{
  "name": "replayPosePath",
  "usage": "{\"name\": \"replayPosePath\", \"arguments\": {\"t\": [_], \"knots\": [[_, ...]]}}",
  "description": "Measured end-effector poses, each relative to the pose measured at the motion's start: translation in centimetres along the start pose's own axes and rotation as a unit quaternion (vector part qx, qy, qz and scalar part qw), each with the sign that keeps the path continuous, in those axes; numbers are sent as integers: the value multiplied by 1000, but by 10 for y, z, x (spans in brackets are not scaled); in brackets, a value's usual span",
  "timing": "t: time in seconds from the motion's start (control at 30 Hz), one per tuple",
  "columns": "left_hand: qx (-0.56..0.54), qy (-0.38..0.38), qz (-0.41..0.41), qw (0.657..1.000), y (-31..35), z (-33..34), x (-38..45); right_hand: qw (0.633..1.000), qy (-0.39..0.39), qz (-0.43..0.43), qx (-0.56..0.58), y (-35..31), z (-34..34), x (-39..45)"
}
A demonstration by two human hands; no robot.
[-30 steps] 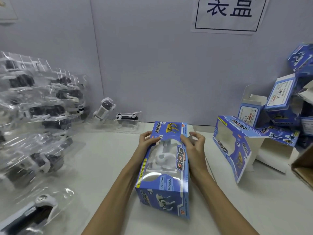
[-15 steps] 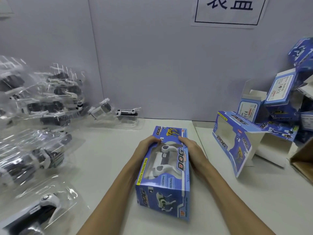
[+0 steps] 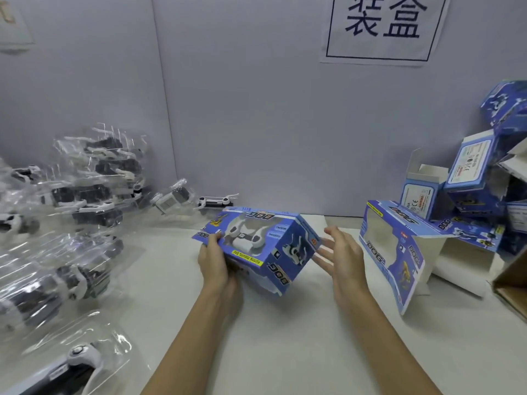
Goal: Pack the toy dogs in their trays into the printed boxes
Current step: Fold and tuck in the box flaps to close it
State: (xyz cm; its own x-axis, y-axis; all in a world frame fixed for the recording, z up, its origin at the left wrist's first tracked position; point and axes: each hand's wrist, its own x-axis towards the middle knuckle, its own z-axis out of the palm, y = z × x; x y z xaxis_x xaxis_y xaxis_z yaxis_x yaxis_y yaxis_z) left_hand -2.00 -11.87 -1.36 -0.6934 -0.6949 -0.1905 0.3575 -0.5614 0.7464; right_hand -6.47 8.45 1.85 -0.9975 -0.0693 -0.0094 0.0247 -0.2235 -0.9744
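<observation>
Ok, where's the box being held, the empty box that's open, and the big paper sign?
held box (image 3: 258,246), head view, on its clear window with the toy dog behind.
open empty box (image 3: 380,240), head view, on its window.
paper sign (image 3: 383,27), head view, on the printed characters.

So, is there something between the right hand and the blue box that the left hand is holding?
Nothing visible. The right hand is open, just right of the filled box, with only a small bare gap between them. The left hand grips the box's other end, clear of that gap.

Packing workstation, stacked printed boxes (image 3: 467,178), bagged toys (image 3: 85,195), wall sign (image 3: 382,27)
</observation>
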Motion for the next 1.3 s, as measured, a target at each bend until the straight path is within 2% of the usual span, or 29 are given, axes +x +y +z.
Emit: {"name": "replayPosePath", "arguments": {"t": [0.1, 0.17, 0.27, 0.37, 0.5, 0.67, 0.87, 1.1, 1.23, 1.3], "knots": [[26, 26, 84, 996, -3, -1, 3, 996, -66, 49, -28, 0, 9, -6], [41, 15, 127, 991, -7, 1, 1, 993, -92, 43, -57, 4, 13, -7], [40, -32, 164, 985, -12, 4, -3, 996, -67, 31, -54, 12, 13, -5], [74, -78, 177, 978, -15, 4, -6, 997, -59, 53, -2, 15, 7, -2], [101, -55, 214, 970, -13, 7, -8, 989, -75, 101, 72, 18, 5, 0], [100, -42, 231, 967, -13, 5, -7, 990, -71, 111, 54, 23, 11, -3], [90, -84, 219, 968, -17, 6, -3, 990, -101, 91, 34, 19, 2, 0], [72, -84, 217, 970, -17, 8, -3, 985, -132, 105, 45, 14, 0, 3], [-65, -91, 106, 988, -7, 15, -9, 984, -140, 62, 93, 11, 1, 2], [-42, -77, 60, 994, 1, 14, -10, 988, -128, 10, 86, 8, 1, 3]]}}
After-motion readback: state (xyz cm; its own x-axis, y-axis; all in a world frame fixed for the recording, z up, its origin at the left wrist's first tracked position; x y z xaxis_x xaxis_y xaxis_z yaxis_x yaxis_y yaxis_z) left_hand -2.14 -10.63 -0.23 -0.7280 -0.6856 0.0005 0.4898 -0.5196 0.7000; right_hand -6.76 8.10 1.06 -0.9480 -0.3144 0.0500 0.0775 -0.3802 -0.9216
